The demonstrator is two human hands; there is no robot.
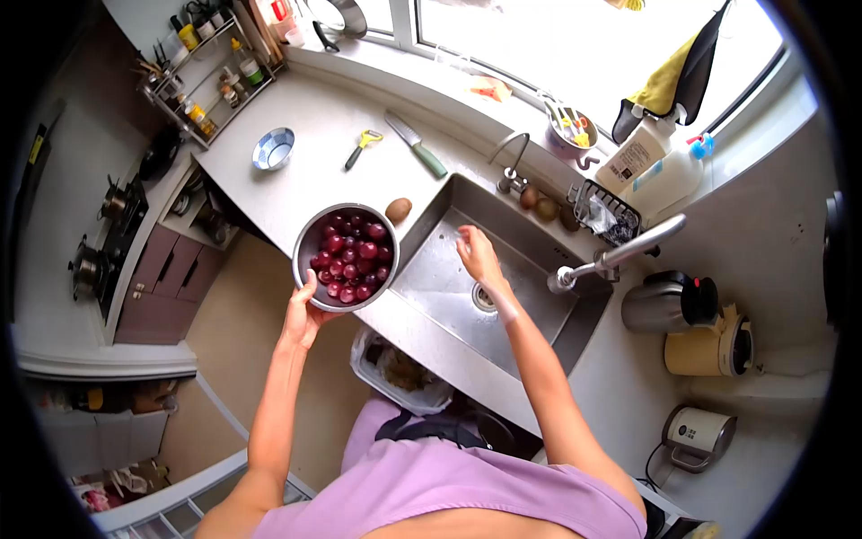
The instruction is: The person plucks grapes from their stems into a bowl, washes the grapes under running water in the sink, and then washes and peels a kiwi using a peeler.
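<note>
My left hand (305, 316) grips the near rim of a round metal bowl (299, 241), thumb on top and fingers underneath. Dark red, round grape-like fruits (353, 260) fill much of it. The bowl is at the counter's front edge, left of the steel sink (440, 292). Over the sink is my right hand (479, 256), fingers loosely apart and nothing in it. A brown kiwi (399, 210) sits on the counter just beyond the bowl. Farther back lie a peeler (364, 149) and a green-handled knife (416, 144).
A blue-and-white bowl (273, 149) stands at the counter's left. The faucet (615, 254) reaches over the sink's right side. Several kiwis (545, 208) and a black wire rack (608, 213) line its back edge. Kettles (669, 301) stand right. A bin (400, 370) is below the counter.
</note>
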